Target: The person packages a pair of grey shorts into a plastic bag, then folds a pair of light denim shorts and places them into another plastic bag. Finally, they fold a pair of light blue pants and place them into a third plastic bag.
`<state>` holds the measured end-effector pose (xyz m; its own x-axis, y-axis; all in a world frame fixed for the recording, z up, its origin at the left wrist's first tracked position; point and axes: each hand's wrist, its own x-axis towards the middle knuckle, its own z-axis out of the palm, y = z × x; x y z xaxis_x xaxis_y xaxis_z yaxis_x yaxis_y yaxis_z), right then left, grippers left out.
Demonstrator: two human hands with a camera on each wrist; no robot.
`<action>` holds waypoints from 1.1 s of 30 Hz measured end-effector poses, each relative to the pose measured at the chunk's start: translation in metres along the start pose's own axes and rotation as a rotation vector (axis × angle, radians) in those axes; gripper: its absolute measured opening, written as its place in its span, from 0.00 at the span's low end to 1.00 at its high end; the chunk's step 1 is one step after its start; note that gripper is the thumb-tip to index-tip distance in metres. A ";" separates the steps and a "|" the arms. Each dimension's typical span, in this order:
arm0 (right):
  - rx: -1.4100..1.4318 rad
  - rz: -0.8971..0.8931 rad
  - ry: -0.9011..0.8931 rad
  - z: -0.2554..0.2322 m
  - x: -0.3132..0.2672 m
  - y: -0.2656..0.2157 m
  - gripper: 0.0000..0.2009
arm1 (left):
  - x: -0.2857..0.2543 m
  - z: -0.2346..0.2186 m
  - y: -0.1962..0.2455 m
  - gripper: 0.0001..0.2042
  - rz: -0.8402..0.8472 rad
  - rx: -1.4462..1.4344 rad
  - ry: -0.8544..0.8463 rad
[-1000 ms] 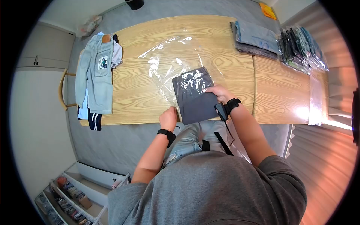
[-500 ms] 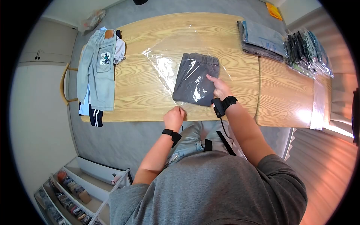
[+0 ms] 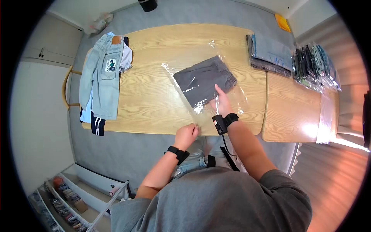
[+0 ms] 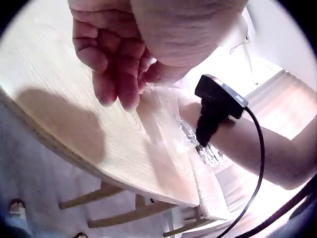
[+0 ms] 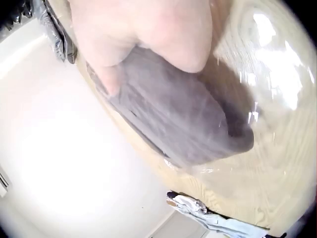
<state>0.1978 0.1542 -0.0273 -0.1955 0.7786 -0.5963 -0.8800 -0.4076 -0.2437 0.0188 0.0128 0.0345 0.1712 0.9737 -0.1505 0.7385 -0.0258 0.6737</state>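
Grey shorts [image 3: 204, 80] bagged, left hand [image 3: 186, 135] pinching edge

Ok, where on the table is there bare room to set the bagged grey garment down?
Bare wood lies between the jeans and the plastic bag, and on the right table section nearer the person than the bagged clothes pile. The far right is crowded by that pile and the folded stack.
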 end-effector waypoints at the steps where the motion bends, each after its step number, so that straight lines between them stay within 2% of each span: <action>1: 0.009 0.150 -0.080 -0.027 0.022 -0.003 0.15 | -0.001 -0.001 -0.003 0.14 0.005 0.000 0.014; 2: 0.299 0.447 -0.473 -0.072 0.045 -0.006 0.15 | -0.002 -0.003 -0.006 0.14 -0.008 -0.026 -0.004; 3: -0.085 0.239 -0.477 -0.070 0.037 -0.003 0.14 | -0.003 -0.005 -0.010 0.14 -0.023 -0.051 -0.021; 5: 0.122 0.219 -0.121 0.014 0.007 0.001 0.17 | -0.006 -0.012 -0.013 0.13 0.000 -0.070 0.009; 9: 0.161 0.269 -0.287 0.031 0.030 0.015 0.20 | -0.012 -0.023 -0.016 0.11 -0.003 -0.131 -0.040; 12: -0.252 0.179 -0.209 0.044 0.038 0.019 0.24 | -0.014 -0.027 -0.018 0.10 -0.002 -0.121 -0.035; 14: -0.311 0.121 -0.179 0.028 0.066 0.024 0.24 | -0.016 -0.026 -0.020 0.10 0.008 -0.113 -0.029; 15: -0.382 0.062 -0.142 0.031 0.068 0.025 0.24 | -0.017 -0.025 -0.022 0.10 0.018 -0.118 -0.020; 16: -0.415 -0.015 -0.094 0.032 0.067 0.028 0.20 | -0.018 -0.024 -0.023 0.10 0.019 -0.118 -0.019; 17: -0.418 -0.015 -0.094 0.033 0.066 0.031 0.20 | -0.019 -0.023 -0.024 0.09 0.007 -0.130 -0.015; 19: -0.383 0.075 -0.092 0.037 0.063 0.036 0.20 | -0.021 -0.022 -0.029 0.09 -0.008 -0.144 -0.007; 20: -0.829 0.213 0.042 0.077 0.037 0.022 0.22 | -0.024 -0.021 -0.033 0.08 -0.001 -0.142 0.002; 21: -0.833 0.215 0.044 0.082 0.034 0.024 0.22 | -0.025 -0.022 -0.036 0.08 0.008 -0.138 0.008; 23: -1.049 0.203 0.029 0.084 0.030 0.027 0.24 | -0.028 -0.026 -0.041 0.08 -0.019 -0.154 -0.005; 24: -1.042 0.282 0.023 0.079 0.035 0.029 0.27 | -0.030 -0.030 -0.045 0.08 -0.041 -0.166 -0.015; 25: -1.043 0.285 0.027 0.053 0.043 0.039 0.27 | -0.034 -0.032 -0.050 0.08 -0.043 -0.169 -0.018; 27: -1.713 -0.354 -0.267 -0.013 0.042 0.063 0.25 | -0.043 -0.040 -0.065 0.09 -0.085 -0.115 -0.043; 28: -1.805 -0.238 -0.490 -0.011 0.002 0.057 0.23 | -0.049 -0.053 -0.071 0.12 -0.118 -0.040 -0.163; 29: -1.880 -0.111 -0.716 0.010 -0.052 0.041 0.23 | -0.054 -0.062 -0.083 0.12 -0.126 -0.048 -0.170; 31: -1.827 -0.025 -1.166 0.031 -0.122 0.011 0.19 | -0.063 -0.072 -0.107 0.16 -0.285 -0.190 -0.250; 32: -1.827 -0.008 -1.162 0.039 -0.132 -0.007 0.19 | -0.060 -0.075 -0.116 0.17 -0.339 -0.298 -0.142; 33: -1.677 0.313 -1.097 0.045 -0.136 -0.026 0.16 | -0.056 -0.076 -0.124 0.17 -0.394 -0.402 -0.036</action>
<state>0.2273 0.0805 0.0946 -0.9259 0.2485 -0.2845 0.2914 -0.0093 -0.9566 -0.1318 -0.0211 0.0146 -0.0402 0.8838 -0.4661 0.4455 0.4334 0.7834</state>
